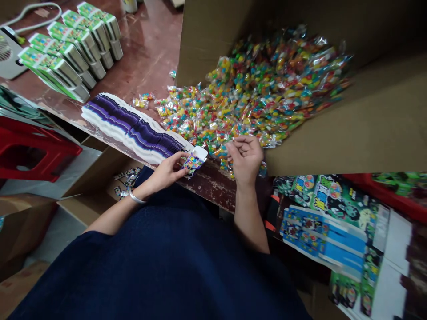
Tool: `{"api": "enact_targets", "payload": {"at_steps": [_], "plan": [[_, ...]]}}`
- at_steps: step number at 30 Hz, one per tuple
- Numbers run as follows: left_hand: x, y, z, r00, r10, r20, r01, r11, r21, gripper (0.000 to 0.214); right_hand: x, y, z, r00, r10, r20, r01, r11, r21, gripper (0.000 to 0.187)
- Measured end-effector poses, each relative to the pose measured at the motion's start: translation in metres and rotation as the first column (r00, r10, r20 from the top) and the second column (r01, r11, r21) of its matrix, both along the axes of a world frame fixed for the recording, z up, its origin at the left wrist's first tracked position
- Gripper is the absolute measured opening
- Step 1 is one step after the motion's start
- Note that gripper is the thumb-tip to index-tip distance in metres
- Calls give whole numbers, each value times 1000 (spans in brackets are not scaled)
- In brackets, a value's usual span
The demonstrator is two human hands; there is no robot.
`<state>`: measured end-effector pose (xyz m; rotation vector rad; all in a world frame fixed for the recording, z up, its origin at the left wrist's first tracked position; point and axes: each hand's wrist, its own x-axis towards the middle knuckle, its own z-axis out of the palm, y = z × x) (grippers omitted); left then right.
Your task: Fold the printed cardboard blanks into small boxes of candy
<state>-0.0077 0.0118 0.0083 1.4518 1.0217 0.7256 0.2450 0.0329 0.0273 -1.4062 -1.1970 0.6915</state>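
My left hand (171, 170) grips a small printed candy box (194, 163) by its sides, its white end flap standing up. Just right of it, my right hand (247, 159) is closed, thumb and fingertips drawn together at the near edge of a heap of clear candy packets (240, 104). Whatever those fingers may hold is too small to make out. The packets contain many-coloured sweets. A long row of flattened purple-and-white cartons (133, 126) leads from the left up to the box in my left hand.
Bundled green cartons (71, 49) stand stacked at the back left. A large cardboard box (350, 129) lies around the heap. Printed cardboard sheets (328, 235) are at lower right. An open carton (96, 195) with small boxes and a red stool (36, 149) sit below left.
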Motion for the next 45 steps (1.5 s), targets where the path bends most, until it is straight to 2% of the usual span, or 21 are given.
{"api": "enact_targets", "payload": {"at_steps": [2, 4, 8, 13, 15, 17, 20, 22, 25, 28, 31, 34, 36, 40, 45], "plan": [[4, -2, 2, 1000, -11, -15, 11, 1000, 9, 40, -14, -5, 13, 1000, -2, -28, 3, 999, 45, 22], [7, -3, 5, 1000, -4, -14, 4, 1000, 14, 40, -28, -10, 19, 1000, 1, 10, -2, 997, 77, 20], [10, -5, 8, 999, 14, 39, -15, 1000, 8, 36, -44, -17, 17, 984, 27, 178, -44, 995, 92, 14], [13, -6, 6, 978, 85, 191, -81, 996, -29, 26, -47, -17, 13, 931, 162, 327, -194, 979, 67, 10], [14, -6, 5, 956, 142, 256, -132, 990, -53, 32, -46, -19, 11, 938, 197, 287, -226, 971, 73, 10], [15, -7, 6, 934, 189, 303, -175, 982, -73, 47, -46, -23, 6, 961, 224, 162, -234, 971, 41, 19], [15, -9, 9, 927, 183, 326, -163, 983, -87, 62, -48, -31, -7, 971, 236, -24, -237, 970, -49, 32], [15, -10, 11, 931, 144, 336, -119, 988, -94, 56, -51, -35, -14, 970, 233, -66, -238, 969, -73, 28], [15, -10, 10, 926, 96, 366, -58, 992, -112, 43, -55, -36, -18, 969, 246, -25, -247, 968, -31, 22], [16, -8, 8, 916, 88, 392, -43, 991, -124, 41, -60, -33, -15, 966, 255, -38, -255, 967, 9, 22], [15, -7, 7, 900, 132, 415, -86, 988, -127, 49, -65, -30, -10, 959, 224, -175, -220, 975, 38, 27], [15, -8, 5, 901, 159, 404, -120, 985, -121, 54, -66, -26, -3, 929, 299, -216, -295, 954, 50, 28], [14, -10, 5, 915, 169, 367, -145, 985, -92, 52, -63, -23, 1, 915, 343, -210, -350, 937, 7, 29], [12, -12, 6, 947, 170, 271, -178, 984, 3, 47, -55, -15, 6, 907, 336, -256, -378, 915, -139, 30], [11, -12, 12, 969, 80, 233, -101, 992, 80, 48, -45, -6, 5, 894, 334, -299, -396, 901, -177, 27]]}}
